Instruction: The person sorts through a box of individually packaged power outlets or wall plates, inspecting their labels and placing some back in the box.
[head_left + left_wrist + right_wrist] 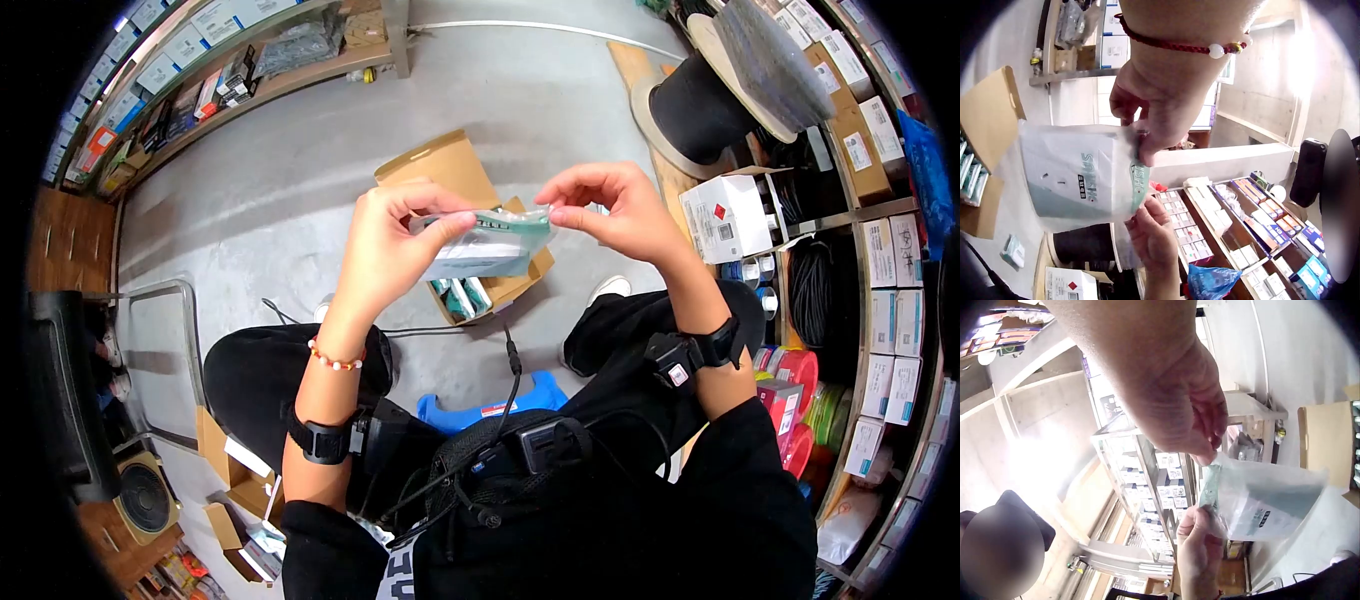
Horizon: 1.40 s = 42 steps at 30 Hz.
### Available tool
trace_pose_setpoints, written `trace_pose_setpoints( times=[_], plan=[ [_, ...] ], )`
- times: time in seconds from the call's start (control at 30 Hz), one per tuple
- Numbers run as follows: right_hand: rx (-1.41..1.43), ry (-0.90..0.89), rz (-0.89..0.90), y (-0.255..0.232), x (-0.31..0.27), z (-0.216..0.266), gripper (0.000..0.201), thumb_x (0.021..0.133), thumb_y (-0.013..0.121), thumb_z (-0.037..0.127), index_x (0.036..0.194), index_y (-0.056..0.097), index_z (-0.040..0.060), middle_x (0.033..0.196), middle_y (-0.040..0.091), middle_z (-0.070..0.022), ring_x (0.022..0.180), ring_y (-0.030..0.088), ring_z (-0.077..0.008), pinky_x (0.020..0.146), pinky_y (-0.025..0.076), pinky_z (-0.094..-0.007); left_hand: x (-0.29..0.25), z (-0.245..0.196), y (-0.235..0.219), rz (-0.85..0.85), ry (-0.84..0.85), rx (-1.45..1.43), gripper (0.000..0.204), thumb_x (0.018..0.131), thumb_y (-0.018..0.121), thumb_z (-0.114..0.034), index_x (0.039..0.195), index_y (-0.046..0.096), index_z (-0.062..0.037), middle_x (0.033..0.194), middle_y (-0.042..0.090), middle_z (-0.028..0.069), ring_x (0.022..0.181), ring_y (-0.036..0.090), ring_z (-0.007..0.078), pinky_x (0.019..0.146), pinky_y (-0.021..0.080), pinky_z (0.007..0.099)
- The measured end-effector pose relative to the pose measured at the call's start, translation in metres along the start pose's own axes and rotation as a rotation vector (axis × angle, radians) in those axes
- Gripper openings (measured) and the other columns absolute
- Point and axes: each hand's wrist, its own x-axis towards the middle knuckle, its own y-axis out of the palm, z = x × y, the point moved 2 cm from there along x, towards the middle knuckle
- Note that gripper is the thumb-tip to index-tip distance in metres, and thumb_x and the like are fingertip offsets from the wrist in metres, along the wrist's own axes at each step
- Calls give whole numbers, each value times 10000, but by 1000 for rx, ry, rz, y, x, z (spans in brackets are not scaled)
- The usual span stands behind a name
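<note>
A translucent plastic bag (480,258) with a green band along its top edge and printed lettering hangs between my two hands, with something pale inside. My left hand (395,230) pinches one top corner between thumb and fingers. At the other end of that edge, my right hand (622,212) pinches the opposite corner with thumb and forefinger. The left wrist view shows the bag's printed face (1066,181) broadside. Below the hands, an open cardboard box (440,165) stands on the floor with several green-and-white packets (462,298) in it, partly hidden by the bag.
A large cable reel (700,108) and a white carton (728,222) stand at the right, before shelves full of boxes. A blue plastic piece (490,405) lies between the person's legs. Open cartons (240,470) sit at lower left. A small packet (1015,251) lies on the floor.
</note>
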Motion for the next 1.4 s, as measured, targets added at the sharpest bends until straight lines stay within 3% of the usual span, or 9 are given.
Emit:
trace_pose_setpoints(
  times=[0.2, 0.5, 0.6, 0.7, 0.83, 0.97, 1.03, 1.4],
  plan=[
    [295, -46, -127, -5, 0, 4, 155, 731, 625, 21, 883, 600, 7, 775, 585, -6, 713, 542, -69, 676, 446, -190, -2, -6, -3, -16, 38, 35, 65, 670, 654, -62, 717, 643, -18, 587, 580, 28, 527, 462, 69, 494, 329, 215],
    [344, -209, -182, -4, -2, 4, 173, 714, 625, -20, 882, 594, 9, 755, 572, -4, 701, 527, -63, 672, 445, -198, -2, 3, -2, -97, 46, 47, 113, 671, 682, -117, 724, 640, -26, 571, 577, 21, 495, 448, 53, 435, 285, 214],
    [167, -281, -181, -3, -1, 9, 207, 680, 613, -46, 872, 590, 28, 731, 566, -11, 691, 532, -86, 669, 442, -212, -3, 4, -1, -124, 42, 94, 113, 668, 683, -120, 721, 636, -31, 577, 580, 42, 484, 461, 81, 437, 306, 222],
    [-399, -349, -160, -3, -3, 16, 254, 635, 604, -44, 870, 575, 46, 792, 550, -50, 721, 544, -144, 657, 447, -240, -6, 4, 3, -141, 88, 195, 108, 661, 678, -111, 715, 628, -32, 596, 579, 77, 482, 492, 143, 447, 344, 246],
    [-493, -436, -131, 10, -2, 11, 270, 618, 615, -24, 861, 577, 86, 998, 498, -52, 791, 504, -165, 643, 415, -254, -8, 6, 8, -127, 122, 302, 96, 649, 669, -95, 700, 616, -33, 626, 572, 105, 507, 521, 221, 461, 380, 289],
    [-575, -463, -69, 18, -2, 3, 270, 595, 657, 23, 843, 573, 91, 1020, 498, -65, 846, 502, -201, 731, 424, -308, -10, 6, 10, -68, 87, 314, 95, 651, 667, -85, 703, 615, -26, 643, 580, 96, 546, 540, 206, 495, 403, 285],
    [-626, -467, -72, 18, -2, 1, 252, 597, 663, 35, 824, 568, 88, 1013, 504, -67, 857, 504, -214, 735, 425, -312, -11, 2, 13, -22, 54, 297, 108, 655, 669, -71, 714, 611, -1, 662, 599, 96, 595, 557, 172, 539, 412, 259],
    [-642, -441, -28, 17, -4, -6, 210, 617, 660, 60, 796, 552, 73, 945, 551, -47, 885, 509, -240, 753, 424, -324, -13, 1, 15, -10, 53, 298, 85, 655, 656, -54, 712, 615, -5, 650, 581, 94, 585, 535, 195, 529, 398, 275]
  ],
)
